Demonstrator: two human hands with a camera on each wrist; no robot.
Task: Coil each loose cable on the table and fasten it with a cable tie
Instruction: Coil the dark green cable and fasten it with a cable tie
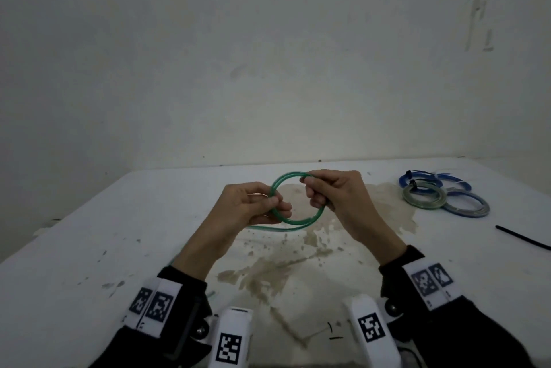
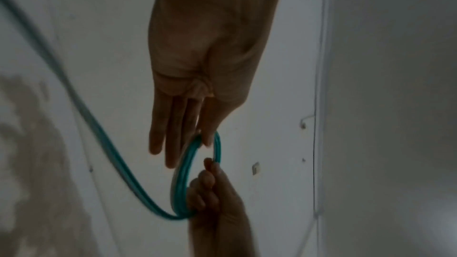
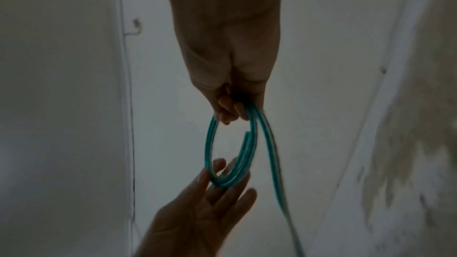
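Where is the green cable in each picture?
Head: green cable is a loop in the middle, between both hands.
Left wrist: a loop low centre, tail running up left.
Right wrist: a loop in the centre, tail running down right.
Shared landmark: the table's brown stain.

Cable loop between both hands above table; tied coils far right

Table left of hands bare, passage open there. Right side blocked by tied coils at far edge and black cable tie. Centre occupied by green cable loop.
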